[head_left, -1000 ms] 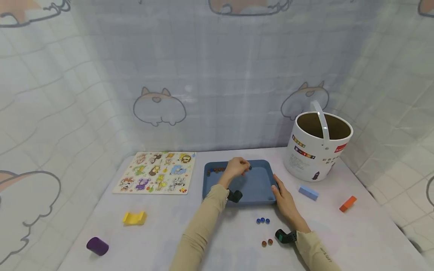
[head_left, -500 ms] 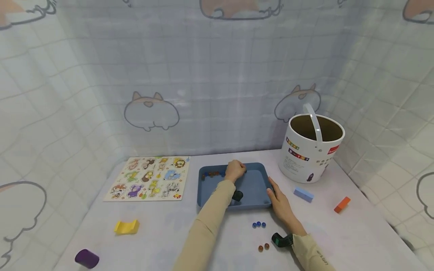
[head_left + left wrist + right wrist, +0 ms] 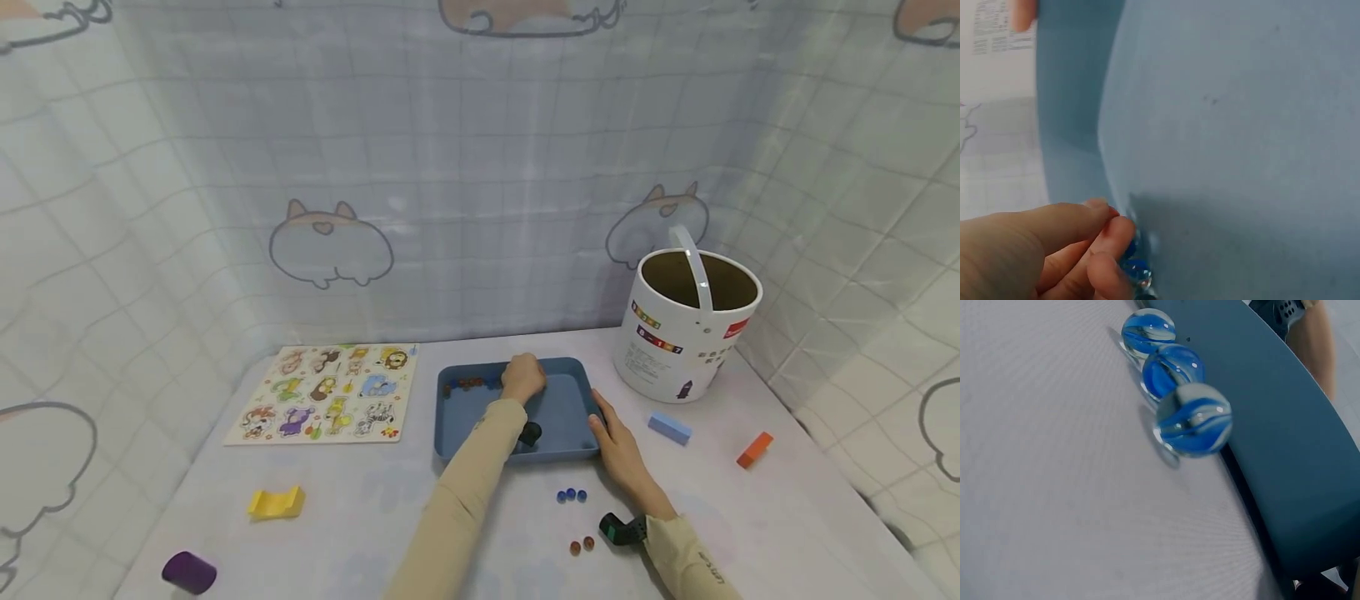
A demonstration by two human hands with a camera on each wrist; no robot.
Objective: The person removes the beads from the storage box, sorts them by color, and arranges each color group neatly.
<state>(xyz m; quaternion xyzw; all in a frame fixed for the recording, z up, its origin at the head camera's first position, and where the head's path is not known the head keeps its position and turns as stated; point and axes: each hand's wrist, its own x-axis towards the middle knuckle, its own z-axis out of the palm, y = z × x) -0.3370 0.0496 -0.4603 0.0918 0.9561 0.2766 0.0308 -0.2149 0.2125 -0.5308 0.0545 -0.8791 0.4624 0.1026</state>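
A shallow blue tray (image 3: 558, 425) lies mid-table in the head view. My left hand (image 3: 522, 377) is inside it at the far wall, back of the hand up. In the left wrist view its bent fingers and thumb pinch at a blue marble (image 3: 1130, 250), partly covered by the fingertips. Another blue-and-clear marble (image 3: 1138, 273) sits beside it along the wall. Several brown and blue marbles (image 3: 471, 383) line the tray's far left side. My right hand (image 3: 622, 450) rests against the tray's right edge with fingers extended.
In front of the tray lie three blue marbles (image 3: 572, 495) and two brown marbles (image 3: 582, 546). A white bucket (image 3: 667, 350) stands back right, near a blue block (image 3: 670, 428) and an orange block (image 3: 754, 450). Leftward are an animal puzzle board (image 3: 322, 396), a yellow block (image 3: 276, 504) and a purple cylinder (image 3: 189, 573).
My left hand has turned over slightly and lowered toward the tray's far wall, covering the marble seen there before. The right hand stays at the tray's edge. The head view has shifted a little.
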